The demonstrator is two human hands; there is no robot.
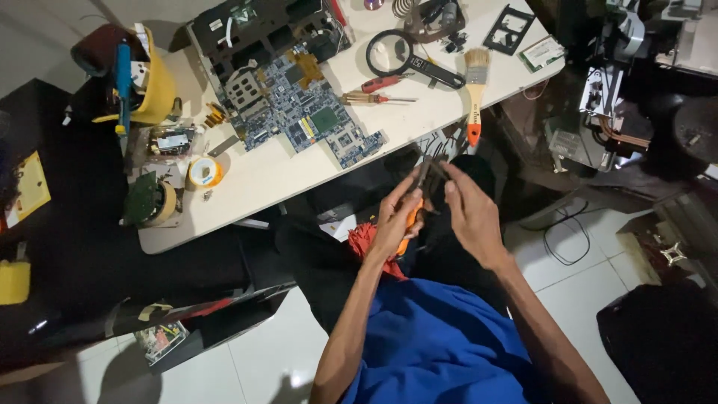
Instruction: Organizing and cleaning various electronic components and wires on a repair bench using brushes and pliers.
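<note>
Held off the counter over the lap, the left hand grips orange-handled pliers closed — the right hand's fingers pinch at their tip, steadying something too small to make out.

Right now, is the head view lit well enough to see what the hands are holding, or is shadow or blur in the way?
Head view: the white table is evenly lit, the circuit board sharp. The left hand and right hand sit over dark shadow, so the small dark part between them is unclear; only an orange handle shows. Corners are dim.

A circuit board lies on the table, left of a brush.
</note>
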